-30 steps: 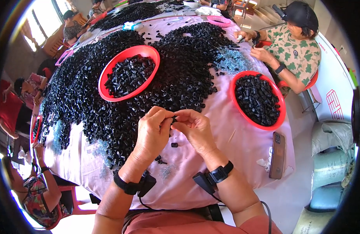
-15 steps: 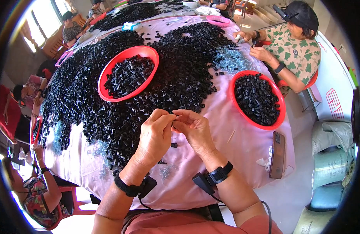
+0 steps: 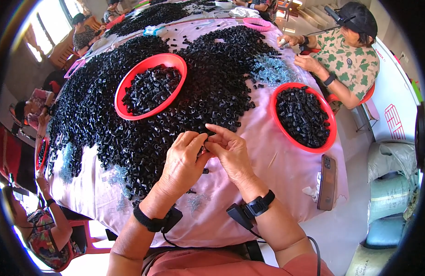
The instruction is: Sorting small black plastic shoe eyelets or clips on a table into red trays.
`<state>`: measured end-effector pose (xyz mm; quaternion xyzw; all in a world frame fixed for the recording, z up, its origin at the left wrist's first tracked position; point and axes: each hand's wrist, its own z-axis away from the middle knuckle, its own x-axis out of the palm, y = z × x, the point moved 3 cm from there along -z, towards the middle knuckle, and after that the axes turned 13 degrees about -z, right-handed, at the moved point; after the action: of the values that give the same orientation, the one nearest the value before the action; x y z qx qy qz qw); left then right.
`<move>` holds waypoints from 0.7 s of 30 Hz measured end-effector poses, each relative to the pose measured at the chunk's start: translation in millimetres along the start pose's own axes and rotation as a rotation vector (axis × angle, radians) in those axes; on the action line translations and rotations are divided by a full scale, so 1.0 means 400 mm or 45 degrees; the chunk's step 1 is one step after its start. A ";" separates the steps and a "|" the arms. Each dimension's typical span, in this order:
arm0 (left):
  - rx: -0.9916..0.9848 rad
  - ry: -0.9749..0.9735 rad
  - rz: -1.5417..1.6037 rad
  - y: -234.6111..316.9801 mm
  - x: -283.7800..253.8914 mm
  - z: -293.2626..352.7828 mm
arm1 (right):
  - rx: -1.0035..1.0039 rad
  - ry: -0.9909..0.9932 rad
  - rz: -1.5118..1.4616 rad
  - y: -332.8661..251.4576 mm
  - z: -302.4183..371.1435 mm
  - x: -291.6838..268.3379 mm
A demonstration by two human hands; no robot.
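My left hand (image 3: 184,158) and my right hand (image 3: 228,152) meet over the near edge of a big heap of small black plastic parts (image 3: 208,99). Thumbs and fingertips of both pinch a small black plastic part (image 3: 206,143), mostly covered by the fingers. The right index finger sticks out past it. Beneath the hands, another loose black piece lies on the pink cloth. A red basin (image 3: 184,78) full of black parts rests on the heap beyond my left hand. To the right, a second red basin (image 3: 273,115) holds more black pieces.
A phone (image 3: 327,181) and crumpled tissue (image 3: 310,192) lie at the table's right edge, with a thin stick (image 3: 272,160) nearer me. Clear bluish bits (image 3: 272,71) are piled at the far right. A person in a patterned shirt (image 3: 348,60) sits there; others work around the table. Sacks (image 3: 389,198) stand on the floor.
My right index finger has lifted and straightened away from the pinch. Both hands stay together at nearly the same place. At the far left, a co-worker has shifted.
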<state>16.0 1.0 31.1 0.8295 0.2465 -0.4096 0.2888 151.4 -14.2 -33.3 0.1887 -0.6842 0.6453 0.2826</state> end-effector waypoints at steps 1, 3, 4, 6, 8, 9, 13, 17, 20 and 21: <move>0.001 -0.001 0.001 0.002 0.003 0.000 | -0.001 0.002 0.000 -0.001 0.001 0.000; 0.034 0.026 -0.074 0.005 0.005 0.001 | -0.025 0.003 0.014 -0.002 0.001 0.000; 0.033 0.026 -0.077 0.004 0.005 0.002 | -0.024 0.000 0.012 0.000 0.001 0.001; 0.024 0.016 -0.078 0.001 0.005 0.002 | -0.008 0.016 0.025 0.001 0.000 -0.001; -0.016 0.017 -0.068 -0.007 0.007 0.003 | 0.010 0.033 -0.012 0.000 0.000 -0.003; -0.058 0.017 -0.062 -0.012 0.004 0.005 | 0.029 0.047 -0.052 0.000 0.000 -0.002; -0.061 0.024 -0.071 -0.017 -0.005 0.005 | 0.129 0.014 0.012 0.004 0.000 -0.007; -0.053 0.050 -0.074 -0.013 -0.003 -0.003 | 0.104 0.049 -0.070 0.003 -0.001 -0.004; -0.064 0.035 -0.056 -0.009 -0.009 -0.001 | 0.089 0.022 -0.076 0.003 0.000 -0.001; -0.064 0.020 -0.035 -0.008 -0.010 -0.001 | 0.095 0.006 -0.063 0.002 0.000 -0.002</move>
<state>12.1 2.6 33.6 0.8218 0.2702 -0.4005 0.3019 151.6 -14.1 -34.1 0.2146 -0.6541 0.6635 0.2929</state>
